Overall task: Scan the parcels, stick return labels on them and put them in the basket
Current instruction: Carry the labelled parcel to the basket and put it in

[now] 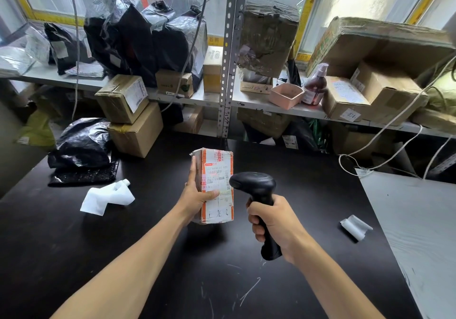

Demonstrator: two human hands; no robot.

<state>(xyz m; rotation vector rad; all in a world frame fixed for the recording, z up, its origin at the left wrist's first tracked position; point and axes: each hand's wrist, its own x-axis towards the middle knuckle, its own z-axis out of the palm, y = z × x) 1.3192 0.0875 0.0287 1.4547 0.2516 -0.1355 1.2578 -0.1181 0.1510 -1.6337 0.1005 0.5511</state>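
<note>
Parcel (pixel 217 185) label print unreadable; its underside hidden, perhaps resting on table (pixel 172 257).

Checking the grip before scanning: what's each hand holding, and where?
Left hand grips the parcel by its lower left side; right hand grips the scanner by its handle.

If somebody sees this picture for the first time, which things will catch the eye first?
At centre, the left hand holds a small labelled parcel upright over the black table, while the right hand points a black scanner at its label. Behind, shelves are crowded with boxes and black bags.
</note>
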